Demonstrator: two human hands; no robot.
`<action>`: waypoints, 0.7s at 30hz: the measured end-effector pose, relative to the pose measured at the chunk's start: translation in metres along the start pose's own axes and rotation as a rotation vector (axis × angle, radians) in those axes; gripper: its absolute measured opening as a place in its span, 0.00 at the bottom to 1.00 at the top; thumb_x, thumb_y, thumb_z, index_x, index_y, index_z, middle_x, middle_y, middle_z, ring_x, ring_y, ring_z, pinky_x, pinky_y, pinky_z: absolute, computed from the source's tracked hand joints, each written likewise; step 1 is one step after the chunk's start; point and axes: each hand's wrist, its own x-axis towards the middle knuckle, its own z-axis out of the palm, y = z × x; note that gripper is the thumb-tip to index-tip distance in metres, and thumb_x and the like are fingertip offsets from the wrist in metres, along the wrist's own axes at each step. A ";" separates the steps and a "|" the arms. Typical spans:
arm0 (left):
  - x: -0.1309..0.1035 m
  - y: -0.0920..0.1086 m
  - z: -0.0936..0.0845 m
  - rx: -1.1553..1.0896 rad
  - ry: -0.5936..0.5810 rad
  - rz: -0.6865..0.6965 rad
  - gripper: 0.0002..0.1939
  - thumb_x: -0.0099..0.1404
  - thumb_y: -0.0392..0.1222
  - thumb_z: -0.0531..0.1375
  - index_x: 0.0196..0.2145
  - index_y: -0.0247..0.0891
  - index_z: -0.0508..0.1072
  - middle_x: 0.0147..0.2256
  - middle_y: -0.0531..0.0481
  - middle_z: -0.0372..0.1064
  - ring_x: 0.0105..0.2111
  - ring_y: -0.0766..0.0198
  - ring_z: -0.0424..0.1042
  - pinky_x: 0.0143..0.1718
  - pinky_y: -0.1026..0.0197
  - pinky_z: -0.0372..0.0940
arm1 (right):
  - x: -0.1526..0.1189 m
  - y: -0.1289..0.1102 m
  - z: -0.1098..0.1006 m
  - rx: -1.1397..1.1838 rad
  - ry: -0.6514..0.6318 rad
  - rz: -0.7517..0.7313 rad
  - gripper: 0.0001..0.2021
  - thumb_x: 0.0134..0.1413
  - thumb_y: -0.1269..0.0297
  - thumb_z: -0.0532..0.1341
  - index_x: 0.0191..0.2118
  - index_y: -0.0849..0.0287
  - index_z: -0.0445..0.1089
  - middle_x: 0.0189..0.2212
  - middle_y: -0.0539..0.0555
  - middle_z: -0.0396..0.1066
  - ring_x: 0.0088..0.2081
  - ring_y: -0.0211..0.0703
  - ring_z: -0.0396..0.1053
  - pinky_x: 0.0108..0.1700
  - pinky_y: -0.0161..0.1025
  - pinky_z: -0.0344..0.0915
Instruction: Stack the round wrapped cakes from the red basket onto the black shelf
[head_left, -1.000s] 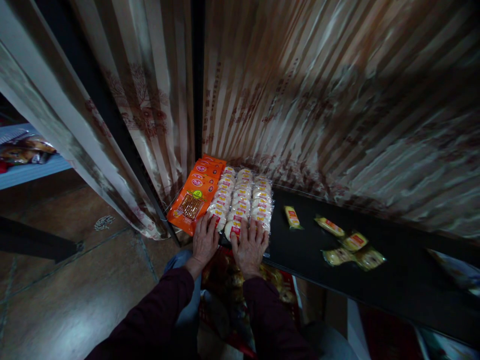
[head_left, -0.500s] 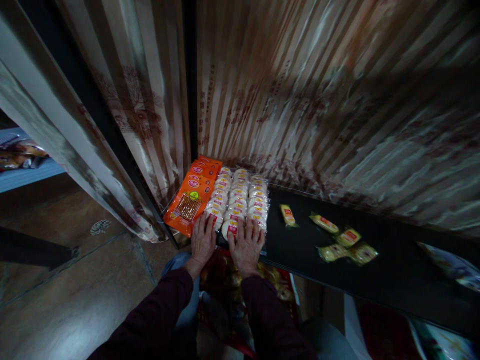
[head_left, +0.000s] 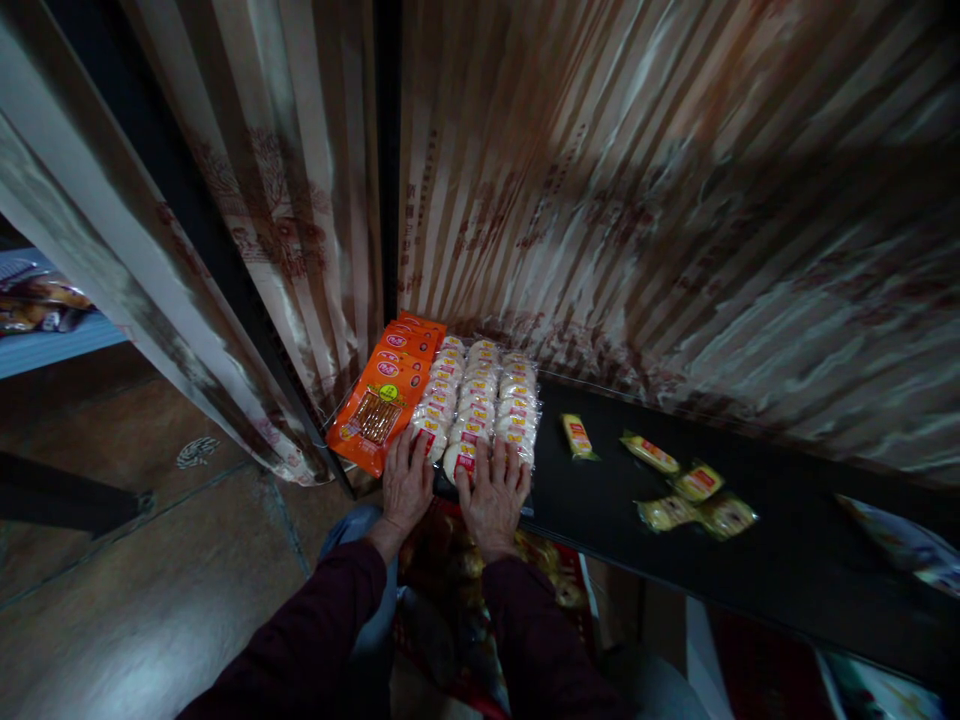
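Three rows of clear-wrapped, round white snack packs (head_left: 474, 405) lie overlapping on a black shelf (head_left: 592, 510). Left of them are several orange snack pouches (head_left: 386, 385) with a window showing brown sticks. My left hand (head_left: 406, 485) rests with fingers stretched at the front of the left row, close to the lower corner of an orange pouch. My right hand (head_left: 493, 495) lies with fingers spread on the front of the middle and right rows. Neither hand grasps a pack; both appear to touch the front ones from above.
Several small yellow packets (head_left: 697, 482) lie on the shelf to the right, with a bluish package (head_left: 900, 540) at the far right. Printed curtains (head_left: 645, 200) hang behind and left, beside a black post (head_left: 388, 160). Below the shelf is a red bag (head_left: 450, 590) with pictures.
Both hands stay in the same place at the front of the white packs. Only a slight shift of the whole view shows.
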 end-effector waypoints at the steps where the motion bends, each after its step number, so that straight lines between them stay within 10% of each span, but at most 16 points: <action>1: 0.000 0.001 -0.001 -0.005 0.000 -0.004 0.23 0.66 0.35 0.52 0.59 0.36 0.62 0.61 0.37 0.56 0.61 0.50 0.55 0.59 0.44 0.56 | 0.000 0.000 -0.001 0.000 -0.001 -0.005 0.25 0.62 0.55 0.51 0.62 0.59 0.59 0.65 0.64 0.52 0.67 0.57 0.41 0.62 0.61 0.43; 21: -0.010 0.002 -0.011 -0.031 -0.005 -0.019 0.23 0.67 0.40 0.53 0.59 0.34 0.61 0.61 0.35 0.55 0.62 0.49 0.53 0.60 0.42 0.55 | -0.015 0.008 -0.004 0.042 0.027 0.026 0.29 0.61 0.50 0.52 0.65 0.54 0.54 0.68 0.61 0.43 0.67 0.59 0.39 0.61 0.62 0.44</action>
